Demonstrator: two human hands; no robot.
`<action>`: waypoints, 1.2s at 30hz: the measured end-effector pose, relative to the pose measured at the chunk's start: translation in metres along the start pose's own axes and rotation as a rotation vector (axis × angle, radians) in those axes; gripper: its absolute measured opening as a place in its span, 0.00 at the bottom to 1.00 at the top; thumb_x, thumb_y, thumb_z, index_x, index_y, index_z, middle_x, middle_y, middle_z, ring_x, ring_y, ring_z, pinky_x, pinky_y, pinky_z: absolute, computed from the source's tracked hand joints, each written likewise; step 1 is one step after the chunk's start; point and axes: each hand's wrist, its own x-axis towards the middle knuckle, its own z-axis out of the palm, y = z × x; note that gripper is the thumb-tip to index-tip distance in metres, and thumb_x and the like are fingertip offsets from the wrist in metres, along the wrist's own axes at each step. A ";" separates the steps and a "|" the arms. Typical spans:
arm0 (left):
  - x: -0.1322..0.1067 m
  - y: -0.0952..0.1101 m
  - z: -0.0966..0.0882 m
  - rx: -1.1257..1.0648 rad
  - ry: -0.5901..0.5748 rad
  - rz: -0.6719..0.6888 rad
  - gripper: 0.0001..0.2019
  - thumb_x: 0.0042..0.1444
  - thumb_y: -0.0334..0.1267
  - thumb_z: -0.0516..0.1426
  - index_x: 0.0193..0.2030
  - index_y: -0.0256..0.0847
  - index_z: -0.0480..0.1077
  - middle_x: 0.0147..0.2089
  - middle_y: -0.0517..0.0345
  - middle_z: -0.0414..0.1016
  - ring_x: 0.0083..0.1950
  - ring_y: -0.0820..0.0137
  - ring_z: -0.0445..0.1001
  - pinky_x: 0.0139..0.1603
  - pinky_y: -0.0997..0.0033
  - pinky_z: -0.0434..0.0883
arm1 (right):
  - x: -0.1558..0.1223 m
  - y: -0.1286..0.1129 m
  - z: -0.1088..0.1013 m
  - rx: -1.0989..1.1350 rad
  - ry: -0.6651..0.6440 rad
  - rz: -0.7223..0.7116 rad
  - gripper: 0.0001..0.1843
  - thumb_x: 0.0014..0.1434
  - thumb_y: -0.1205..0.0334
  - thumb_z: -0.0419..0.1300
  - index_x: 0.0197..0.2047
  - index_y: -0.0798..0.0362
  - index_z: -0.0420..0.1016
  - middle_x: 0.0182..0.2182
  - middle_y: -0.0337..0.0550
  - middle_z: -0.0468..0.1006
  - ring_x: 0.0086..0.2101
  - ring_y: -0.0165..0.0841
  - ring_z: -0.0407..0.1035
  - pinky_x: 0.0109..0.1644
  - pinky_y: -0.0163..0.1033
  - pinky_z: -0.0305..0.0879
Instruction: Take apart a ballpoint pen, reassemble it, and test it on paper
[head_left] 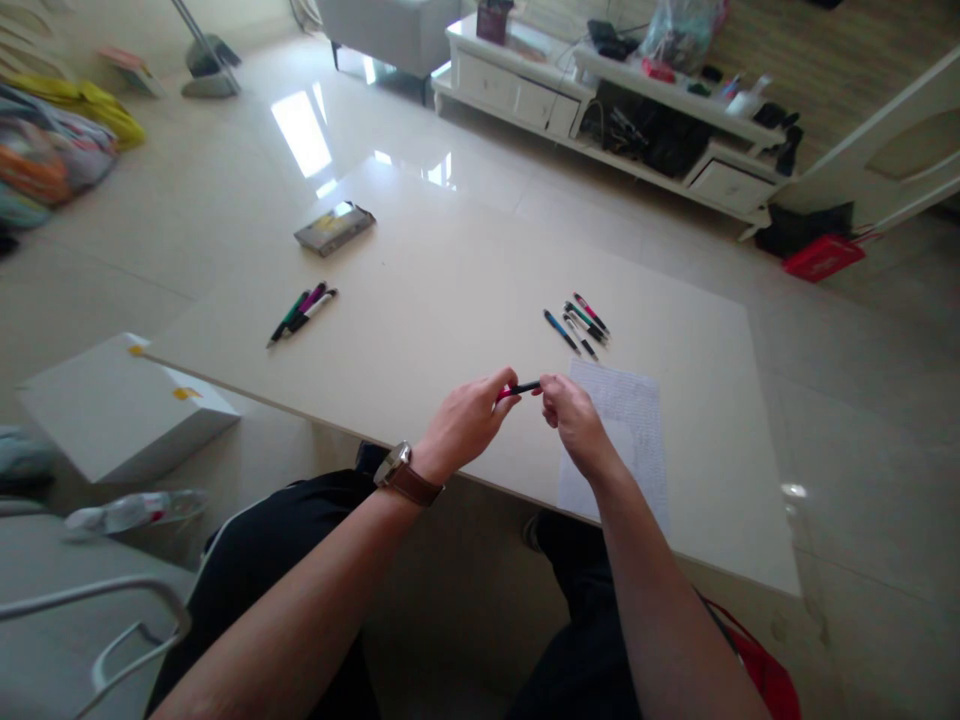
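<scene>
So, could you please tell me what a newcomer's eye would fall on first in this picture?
Probably the pink-and-black pen held between the left hand and right hand, near the front edge of the table. Next, perhaps, the watch on the left wrist, then the left group of pens and the right group of pens, just beyond the sheet of paper.

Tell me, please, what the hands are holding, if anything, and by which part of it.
A pen, held between both hands: the left hand grips its red end, the right hand its dark end.
</scene>
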 end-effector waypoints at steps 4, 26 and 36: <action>0.001 -0.003 0.002 -0.052 0.017 0.015 0.07 0.63 0.39 0.57 0.46 0.42 0.67 0.35 0.59 0.75 0.32 0.72 0.69 0.33 0.72 0.61 | 0.000 -0.004 0.002 0.010 0.066 0.003 0.20 0.60 0.43 0.60 0.29 0.51 0.67 0.21 0.33 0.60 0.22 0.27 0.52 0.27 0.36 0.49; 0.032 -0.023 -0.032 -0.191 -0.240 0.132 0.14 0.67 0.39 0.45 0.37 0.39 0.70 0.30 0.61 0.69 0.32 0.73 0.65 0.37 0.72 0.62 | 0.005 -0.018 0.000 -0.089 0.102 -0.086 0.15 0.59 0.50 0.61 0.31 0.54 0.71 0.22 0.36 0.66 0.23 0.28 0.55 0.27 0.36 0.49; 0.032 -0.044 -0.044 -0.234 -0.362 0.061 0.16 0.67 0.41 0.45 0.35 0.39 0.69 0.27 0.62 0.69 0.29 0.75 0.64 0.32 0.74 0.60 | 0.022 -0.018 0.009 -0.140 0.083 -0.103 0.15 0.61 0.49 0.60 0.33 0.54 0.72 0.22 0.35 0.65 0.23 0.28 0.54 0.27 0.36 0.49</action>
